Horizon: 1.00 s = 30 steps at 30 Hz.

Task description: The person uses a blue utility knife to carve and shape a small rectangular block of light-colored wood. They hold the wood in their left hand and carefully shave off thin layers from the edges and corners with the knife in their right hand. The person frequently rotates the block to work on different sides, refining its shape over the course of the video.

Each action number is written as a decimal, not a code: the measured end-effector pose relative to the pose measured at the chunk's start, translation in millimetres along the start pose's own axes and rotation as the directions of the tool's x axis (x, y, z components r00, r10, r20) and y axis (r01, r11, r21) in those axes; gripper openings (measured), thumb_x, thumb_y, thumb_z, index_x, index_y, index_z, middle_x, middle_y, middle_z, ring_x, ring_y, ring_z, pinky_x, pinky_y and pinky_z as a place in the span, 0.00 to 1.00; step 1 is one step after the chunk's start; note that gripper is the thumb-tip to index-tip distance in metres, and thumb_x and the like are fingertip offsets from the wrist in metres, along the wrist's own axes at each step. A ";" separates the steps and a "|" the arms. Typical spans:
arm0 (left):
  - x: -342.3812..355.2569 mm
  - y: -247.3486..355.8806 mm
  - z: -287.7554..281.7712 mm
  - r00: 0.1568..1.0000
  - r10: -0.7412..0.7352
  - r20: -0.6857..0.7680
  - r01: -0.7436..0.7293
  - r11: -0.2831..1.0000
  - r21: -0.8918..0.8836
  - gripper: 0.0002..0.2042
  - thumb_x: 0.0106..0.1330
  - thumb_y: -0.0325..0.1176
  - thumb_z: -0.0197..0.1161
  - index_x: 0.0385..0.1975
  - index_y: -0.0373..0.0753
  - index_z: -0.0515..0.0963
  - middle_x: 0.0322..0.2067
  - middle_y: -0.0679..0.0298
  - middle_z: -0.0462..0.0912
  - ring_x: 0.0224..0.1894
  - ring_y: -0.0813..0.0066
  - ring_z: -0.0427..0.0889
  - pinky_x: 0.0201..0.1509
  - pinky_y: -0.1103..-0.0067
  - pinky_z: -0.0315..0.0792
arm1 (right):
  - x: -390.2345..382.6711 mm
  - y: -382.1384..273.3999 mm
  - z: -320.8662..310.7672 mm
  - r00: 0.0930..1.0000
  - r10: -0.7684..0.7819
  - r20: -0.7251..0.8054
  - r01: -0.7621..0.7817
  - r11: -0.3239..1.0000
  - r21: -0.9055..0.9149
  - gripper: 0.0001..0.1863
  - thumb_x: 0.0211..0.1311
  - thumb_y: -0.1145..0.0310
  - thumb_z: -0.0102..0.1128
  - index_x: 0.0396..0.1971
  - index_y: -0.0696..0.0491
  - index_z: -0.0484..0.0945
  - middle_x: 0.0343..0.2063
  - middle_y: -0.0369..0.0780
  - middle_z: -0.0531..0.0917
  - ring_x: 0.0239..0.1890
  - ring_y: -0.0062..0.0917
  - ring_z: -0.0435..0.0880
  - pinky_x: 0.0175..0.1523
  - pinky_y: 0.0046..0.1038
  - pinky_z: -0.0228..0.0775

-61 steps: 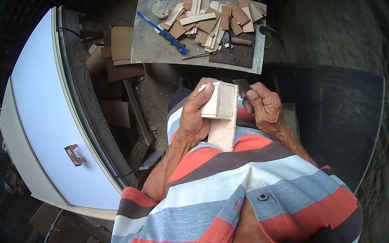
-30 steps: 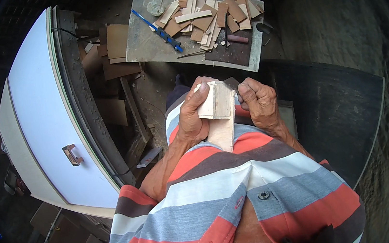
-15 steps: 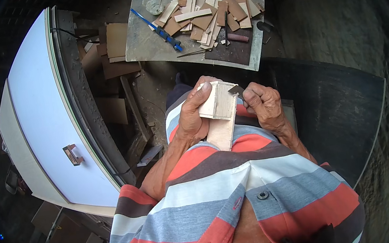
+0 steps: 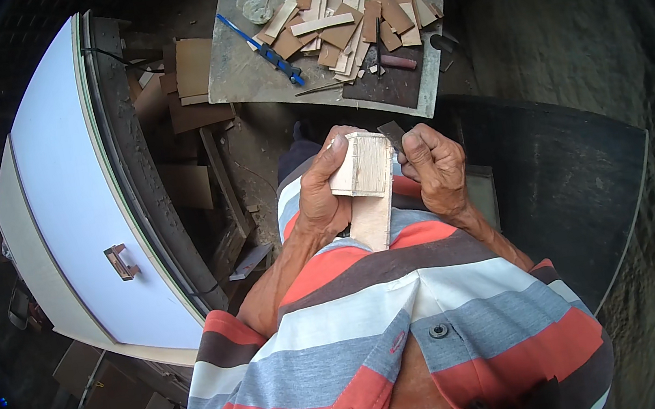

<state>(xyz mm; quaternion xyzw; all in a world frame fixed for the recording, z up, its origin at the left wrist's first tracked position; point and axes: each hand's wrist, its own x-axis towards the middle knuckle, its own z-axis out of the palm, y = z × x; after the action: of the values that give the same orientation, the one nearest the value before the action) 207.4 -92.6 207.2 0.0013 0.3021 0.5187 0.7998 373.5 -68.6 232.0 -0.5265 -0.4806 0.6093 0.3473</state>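
Note:
My left hand is closed around a small pale wooden box-like piece, its thumb pressed on the near-left face. A longer flat wooden strip extends from under that piece toward my shirt. In my right hand, thumb and curled fingers pinch a thin dark flat blade. The blade lies at the upper right edge of the wooden piece; whether it touches the wood I cannot tell. The fingers of my left hand behind the piece are mostly hidden.
Ahead is a low table with piled wood strips, a blue bar tool, a hammer-like tool with a reddish handle and a crumpled clear lump. A large white panel stands left, a dark board right.
My right hand and the blade have moved slightly upward along the wooden piece's right edge. The piece in my left hand has turned and shifted a little.

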 end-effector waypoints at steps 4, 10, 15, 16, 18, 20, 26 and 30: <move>1.0 -1.8 -2.6 1.000 0.002 0.001 -0.002 0.998 -0.056 0.16 0.70 0.46 0.51 0.44 0.37 0.72 0.37 0.62 0.80 0.39 0.75 0.80 0.44 0.77 0.77 | 0.7 6.6 3.0 1.000 -0.024 0.008 0.024 0.999 -0.023 0.16 0.71 0.65 0.50 0.24 0.58 0.72 0.19 0.33 0.73 0.19 0.12 0.67 0.23 0.18 0.61; -2.1 -2.3 -0.4 0.999 0.020 -0.031 -0.022 0.997 -0.068 0.16 0.70 0.45 0.51 0.43 0.38 0.72 0.36 0.62 0.80 0.39 0.75 0.80 0.45 0.77 0.77 | -3.7 5.1 7.2 0.995 -0.098 0.003 0.097 0.983 -0.154 0.14 0.71 0.66 0.49 0.25 0.57 0.72 0.17 0.34 0.73 0.18 0.14 0.71 0.23 0.21 0.63; -4.8 -4.9 -3.9 1.000 0.006 -0.028 -0.008 0.998 -0.068 0.16 0.70 0.45 0.51 0.44 0.38 0.72 0.37 0.62 0.80 0.39 0.75 0.81 0.44 0.76 0.77 | -8.5 1.9 -4.6 0.996 -0.043 0.083 0.057 0.983 -0.174 0.15 0.71 0.67 0.49 0.24 0.57 0.72 0.16 0.34 0.72 0.17 0.15 0.71 0.22 0.21 0.63; -4.7 -4.0 -3.7 1.000 0.003 -0.013 -0.004 0.997 -0.072 0.15 0.70 0.44 0.51 0.44 0.38 0.71 0.37 0.61 0.79 0.39 0.74 0.81 0.45 0.75 0.78 | -11.7 2.3 -5.5 0.996 -0.015 0.084 0.027 0.988 -0.149 0.15 0.71 0.67 0.49 0.23 0.57 0.72 0.16 0.34 0.72 0.16 0.15 0.71 0.22 0.21 0.63; -4.8 -1.8 -2.8 1.000 -0.003 0.018 0.005 0.997 -0.079 0.13 0.70 0.41 0.51 0.44 0.38 0.70 0.39 0.59 0.79 0.40 0.73 0.81 0.45 0.75 0.78 | -12.0 1.4 -8.2 0.995 -0.020 0.098 0.034 0.989 -0.146 0.15 0.70 0.68 0.50 0.23 0.57 0.72 0.15 0.34 0.72 0.16 0.17 0.71 0.22 0.22 0.63; -3.6 -1.9 -2.0 1.000 -0.009 0.011 0.009 0.999 -0.042 0.16 0.70 0.44 0.51 0.44 0.37 0.71 0.37 0.60 0.79 0.39 0.74 0.81 0.44 0.74 0.79 | -10.9 -0.9 -12.5 0.989 -0.083 0.119 0.104 0.976 -0.189 0.14 0.69 0.69 0.52 0.22 0.58 0.72 0.16 0.36 0.72 0.15 0.19 0.71 0.22 0.22 0.63; 2.7 -0.3 -3.1 0.998 -0.062 0.008 0.063 0.995 -0.073 0.18 0.70 0.46 0.51 0.45 0.36 0.71 0.38 0.59 0.80 0.38 0.73 0.82 0.43 0.75 0.79 | 10.1 5.4 -28.2 0.810 -0.524 0.263 0.585 0.689 -0.428 0.09 0.66 0.72 0.55 0.26 0.58 0.74 0.16 0.40 0.72 0.17 0.25 0.72 0.23 0.25 0.63; 3.9 2.1 0.5 0.998 -0.052 0.048 0.054 0.997 -0.047 0.18 0.70 0.46 0.51 0.46 0.35 0.71 0.38 0.59 0.80 0.39 0.73 0.82 0.43 0.75 0.79 | 3.1 -6.8 -24.9 0.979 -0.150 0.135 0.170 0.973 -0.155 0.12 0.69 0.67 0.53 0.26 0.58 0.74 0.18 0.35 0.73 0.18 0.16 0.69 0.23 0.22 0.61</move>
<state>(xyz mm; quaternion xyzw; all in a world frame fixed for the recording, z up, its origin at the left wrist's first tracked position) 207.0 -88.2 206.4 -0.0140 0.2708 0.5043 0.8199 396.6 -58.2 237.9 -0.4747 -0.5908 0.5683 0.3205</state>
